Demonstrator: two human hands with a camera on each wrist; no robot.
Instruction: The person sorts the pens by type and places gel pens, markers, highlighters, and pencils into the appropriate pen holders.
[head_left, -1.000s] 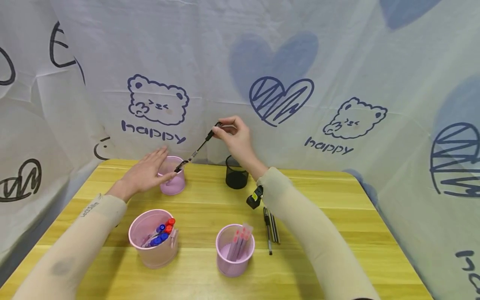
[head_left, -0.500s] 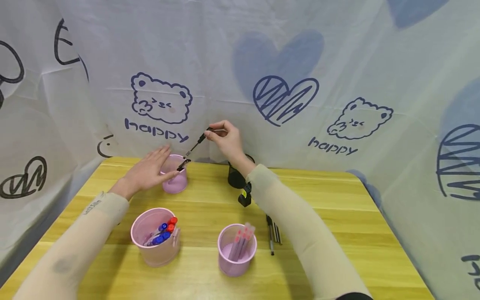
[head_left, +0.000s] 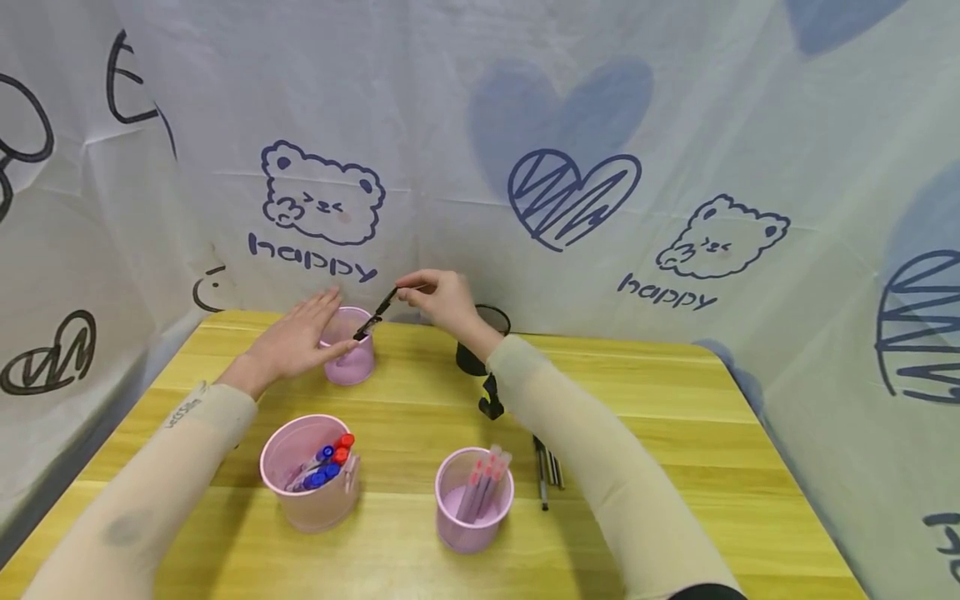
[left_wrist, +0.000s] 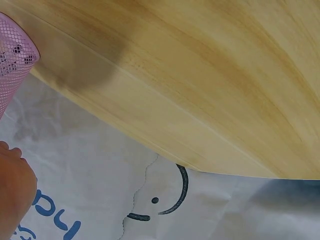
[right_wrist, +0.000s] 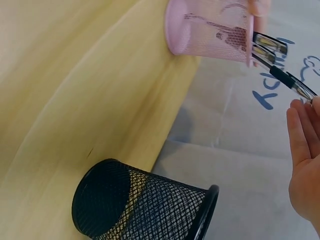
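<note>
In the head view, my left hand [head_left: 296, 337] rests against the left side of a pink mesh pen cup [head_left: 351, 367], fingers straight behind it and thumb near its front rim. My right hand [head_left: 442, 304] pinches a black gel pen [head_left: 386, 302] by its upper end. The pen slants down to the left, with its lower part at the cup's mouth. The right wrist view shows this pen [right_wrist: 282, 76] beside other capped pens [right_wrist: 270, 44] that stick out of the cup. A black mesh cup [right_wrist: 160, 205] stands nearby, partly behind my right wrist in the head view.
Nearer me stand a pink bucket [head_left: 311, 508] holding red- and blue-capped markers and a pink cup [head_left: 468, 537] with pink-tipped sticks. A pen [head_left: 542, 483] and thin rods lie beside my right sleeve. A small black object [head_left: 491, 400] is partly covered by it. Printed cloth hangs behind.
My right hand has moved left and down, bringing the pen from above the pink pen cup to its mouth. My left hand has stayed at the cup.
</note>
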